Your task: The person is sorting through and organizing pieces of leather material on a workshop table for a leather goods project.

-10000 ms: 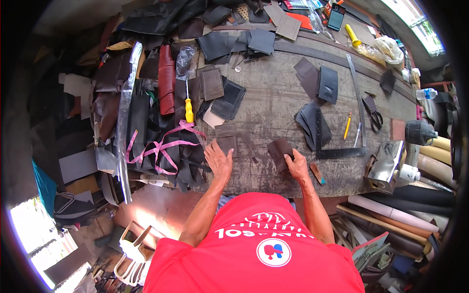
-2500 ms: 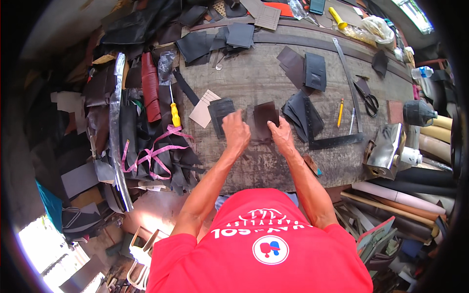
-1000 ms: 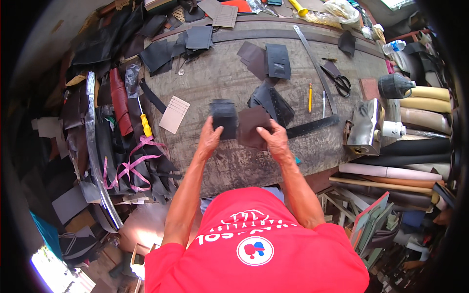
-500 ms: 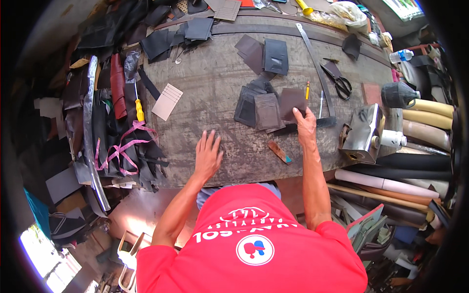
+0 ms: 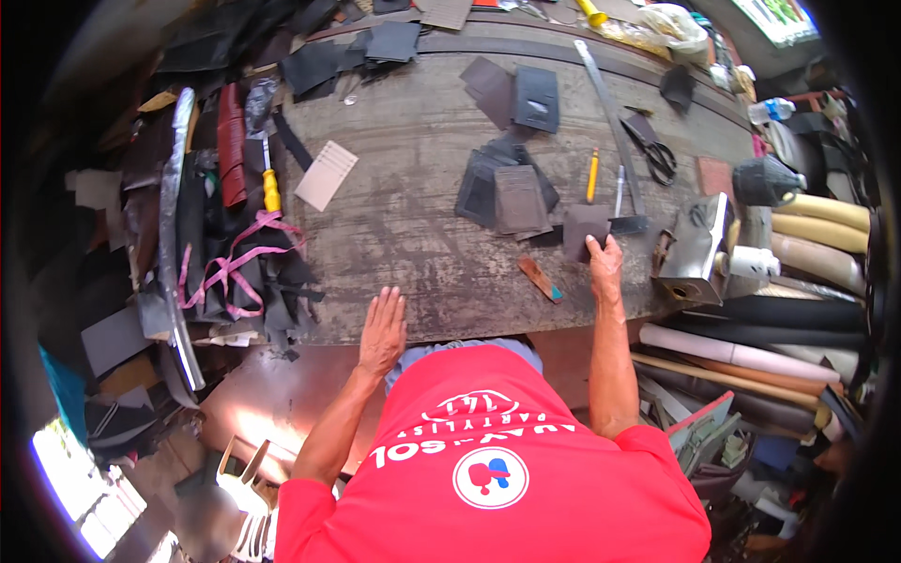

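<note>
My right hand [image 5: 606, 263] pinches a dark brown leather piece [image 5: 586, 228] by its near corner, over the right part of the worktable. My left hand [image 5: 384, 330] lies flat at the table's near edge, fingers stretched out, holding nothing. Left of the held piece is a brown leather card-pocket panel [image 5: 521, 199], which overlaps several black leather pieces [image 5: 479, 192]. A short wooden-handled tool with a teal end [image 5: 541, 280] lies between my hands, nearer the right one. Just beyond the held piece are a yellow pencil [image 5: 592, 176] and a slim silver pen-like tool [image 5: 619, 190].
A steel ruler [image 5: 610, 122] and black-handled scissors [image 5: 654, 155] lie at the right. A metal box-shaped device [image 5: 695, 249] stands near the right edge. A beige slotted panel [image 5: 327, 175], a yellow-handled screwdriver [image 5: 271, 190] and pink tape [image 5: 225, 267] lie left. Material rolls [image 5: 826, 211] are stacked beyond.
My right hand has drawn the brown leather piece nearer to me, away from the card-pocket panel. My left hand has slid back to the near edge. The view has shifted slightly.
</note>
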Demonstrator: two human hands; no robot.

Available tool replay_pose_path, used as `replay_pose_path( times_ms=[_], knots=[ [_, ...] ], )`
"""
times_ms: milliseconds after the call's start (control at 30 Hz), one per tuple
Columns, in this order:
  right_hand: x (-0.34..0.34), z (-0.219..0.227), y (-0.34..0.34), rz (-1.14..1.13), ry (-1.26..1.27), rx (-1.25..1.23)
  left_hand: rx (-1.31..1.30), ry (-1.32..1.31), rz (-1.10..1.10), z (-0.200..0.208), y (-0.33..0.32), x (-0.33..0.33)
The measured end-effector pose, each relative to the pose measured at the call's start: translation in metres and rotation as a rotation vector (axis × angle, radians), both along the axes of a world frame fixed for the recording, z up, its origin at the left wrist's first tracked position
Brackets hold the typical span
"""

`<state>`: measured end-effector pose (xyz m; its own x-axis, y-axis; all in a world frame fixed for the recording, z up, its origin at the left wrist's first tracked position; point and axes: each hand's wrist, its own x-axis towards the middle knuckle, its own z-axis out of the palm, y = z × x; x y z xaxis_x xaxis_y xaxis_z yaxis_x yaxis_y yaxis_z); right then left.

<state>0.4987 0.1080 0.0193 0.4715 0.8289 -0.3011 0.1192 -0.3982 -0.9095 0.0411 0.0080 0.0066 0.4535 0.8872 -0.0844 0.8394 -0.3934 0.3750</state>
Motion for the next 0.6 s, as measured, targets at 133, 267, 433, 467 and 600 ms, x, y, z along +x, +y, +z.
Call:
replay_pose_path(
  times_ms=[133, 267, 433, 467, 600],
  knots=[
    [0.025, -0.012, -0.033, -0.017, -0.293, -0.087, 0.038, -0.024, -0.051, -0.005, -0.019, -0.013],
    [0.033, 0.004, -0.04, 0.034, -0.437, -0.107, 0.064, -0.055, -0.004, -0.003, -0.016, -0.005],
    [0.004, 0.057, -0.004, 0.0, 0.034, 0.086, 0.05, -0.26, 0.179, 0.02, 0.006, 0.034],
    [0.004, 0.058, 0.002, 0.009, 0.111, 0.111, 0.022, -0.359, 0.194, 0.024, 0.017, 0.049],
    [0.007, 0.053, 0.016, 0.08, 0.285, 0.125, -0.435, -0.773, 0.295, 0.046, 0.078, 0.135]
  ],
)
